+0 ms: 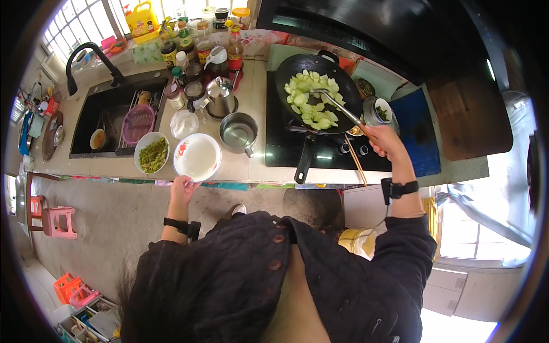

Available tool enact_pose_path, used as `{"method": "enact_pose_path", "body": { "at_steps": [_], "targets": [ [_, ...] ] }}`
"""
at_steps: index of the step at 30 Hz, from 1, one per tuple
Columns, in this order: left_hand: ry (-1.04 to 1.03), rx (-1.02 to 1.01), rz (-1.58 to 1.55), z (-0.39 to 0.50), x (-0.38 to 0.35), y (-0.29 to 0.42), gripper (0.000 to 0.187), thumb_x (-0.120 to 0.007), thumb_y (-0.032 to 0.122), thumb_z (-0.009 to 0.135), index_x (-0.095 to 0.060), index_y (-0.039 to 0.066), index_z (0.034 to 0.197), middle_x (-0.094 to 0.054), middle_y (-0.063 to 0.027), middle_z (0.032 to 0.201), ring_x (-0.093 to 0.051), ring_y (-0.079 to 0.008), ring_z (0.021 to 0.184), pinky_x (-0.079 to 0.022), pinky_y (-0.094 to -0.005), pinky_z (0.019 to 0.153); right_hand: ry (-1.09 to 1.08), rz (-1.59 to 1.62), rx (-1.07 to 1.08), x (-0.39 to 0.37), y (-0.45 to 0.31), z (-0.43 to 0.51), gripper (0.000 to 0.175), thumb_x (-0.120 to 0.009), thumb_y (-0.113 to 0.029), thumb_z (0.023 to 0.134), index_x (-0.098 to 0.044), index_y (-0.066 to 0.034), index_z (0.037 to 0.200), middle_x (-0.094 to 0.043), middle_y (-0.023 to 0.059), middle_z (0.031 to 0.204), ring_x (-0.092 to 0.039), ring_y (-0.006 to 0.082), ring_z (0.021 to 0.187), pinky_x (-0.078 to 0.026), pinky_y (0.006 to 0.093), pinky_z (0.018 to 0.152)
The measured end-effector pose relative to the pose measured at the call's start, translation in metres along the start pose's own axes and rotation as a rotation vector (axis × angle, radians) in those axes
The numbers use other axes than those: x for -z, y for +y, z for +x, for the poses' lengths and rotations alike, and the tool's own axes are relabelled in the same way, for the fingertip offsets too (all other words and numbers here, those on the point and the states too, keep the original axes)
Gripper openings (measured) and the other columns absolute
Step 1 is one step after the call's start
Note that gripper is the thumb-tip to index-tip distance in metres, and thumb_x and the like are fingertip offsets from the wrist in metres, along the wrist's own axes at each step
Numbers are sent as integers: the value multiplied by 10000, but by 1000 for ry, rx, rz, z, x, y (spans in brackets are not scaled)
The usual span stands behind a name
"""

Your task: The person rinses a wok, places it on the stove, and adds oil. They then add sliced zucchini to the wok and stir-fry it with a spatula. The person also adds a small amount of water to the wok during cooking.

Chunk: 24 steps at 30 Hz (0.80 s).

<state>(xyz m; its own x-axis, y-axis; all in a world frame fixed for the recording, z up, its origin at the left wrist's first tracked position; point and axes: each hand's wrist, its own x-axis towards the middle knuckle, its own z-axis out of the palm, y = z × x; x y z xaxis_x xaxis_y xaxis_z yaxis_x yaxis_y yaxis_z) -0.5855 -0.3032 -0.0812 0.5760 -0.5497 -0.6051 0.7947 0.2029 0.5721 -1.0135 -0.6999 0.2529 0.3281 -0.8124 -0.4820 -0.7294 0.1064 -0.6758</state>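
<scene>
My right hand (pixel 384 142) grips the wooden handle of a metal spatula (pixel 343 108), whose head rests among pale green vegetable slices (pixel 316 121) in a black wok (pixel 351 96) on the hob. With my left hand (pixel 183 188) I hold the near rim of a white enamel basin (pixel 197 157) with a red flower design, at the counter's front edge. Left of the basin is a white bowl of chopped greens (pixel 153 155). To its right stands a metal saucepan (pixel 239 132) holding clear liquid. A pair of chopsticks (pixel 356 160) lies over the hob's front edge, right of the wok handle.
A black sink (pixel 107 115) with a purple basket (pixel 138 123) lies at the left. Behind the saucepan stand a metal pot (pixel 221 96) and several sauce bottles. A small bowl of greens (pixel 381 110) stands right of the wok. The range hood (pixel 343 25) overhangs the hob's back.
</scene>
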Motion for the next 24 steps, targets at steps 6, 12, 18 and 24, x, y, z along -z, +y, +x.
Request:
{"method": "enact_pose_path", "body": {
  "at_steps": [6, 12, 18, 24],
  "targets": [
    [227, -177, 457, -6, -41, 1, 542, -720, 111, 794, -493, -64, 1254, -560, -224, 1234, -583, -376, 1107, -483, -479, 957, 52, 208, 57, -21, 6, 23, 349, -595, -356, 981, -595, -67, 786, -497, -10, 565, -424, 63, 385, -262, 224, 315],
    [189, -1100, 1151, -77, -147, 7, 663, -758, 132, 779, -456, -25, 1348, -508, -194, 1323, -422, -366, 1290, -279, -497, 1114, -96, -42, -88, 29, -33, -49, 339, -561, -331, 998, -611, -66, 793, -481, -8, 515, -387, 69, 355, -252, 238, 320],
    [-669, -1008, 1227, -109, -240, -13, 505, -729, 151, 804, -549, 22, 1258, -548, -206, 1254, -476, -396, 1208, -373, -470, 1034, -168, -137, -157, 63, -37, -63, 345, -610, -352, 962, -658, -25, 864, -491, 11, 506, -381, 92, 334, -273, 254, 327],
    [-1147, -731, 1255, -122, -278, -49, 360, -689, 235, 878, -629, -23, 1121, -649, -237, 1052, -601, -419, 1015, -478, -459, 887, 168, -379, 52, 10, -50, -15, 315, -684, -355, 888, -721, -43, 907, -593, 71, 585, -542, 160, 445, -411, 287, 431]
  ]
}}
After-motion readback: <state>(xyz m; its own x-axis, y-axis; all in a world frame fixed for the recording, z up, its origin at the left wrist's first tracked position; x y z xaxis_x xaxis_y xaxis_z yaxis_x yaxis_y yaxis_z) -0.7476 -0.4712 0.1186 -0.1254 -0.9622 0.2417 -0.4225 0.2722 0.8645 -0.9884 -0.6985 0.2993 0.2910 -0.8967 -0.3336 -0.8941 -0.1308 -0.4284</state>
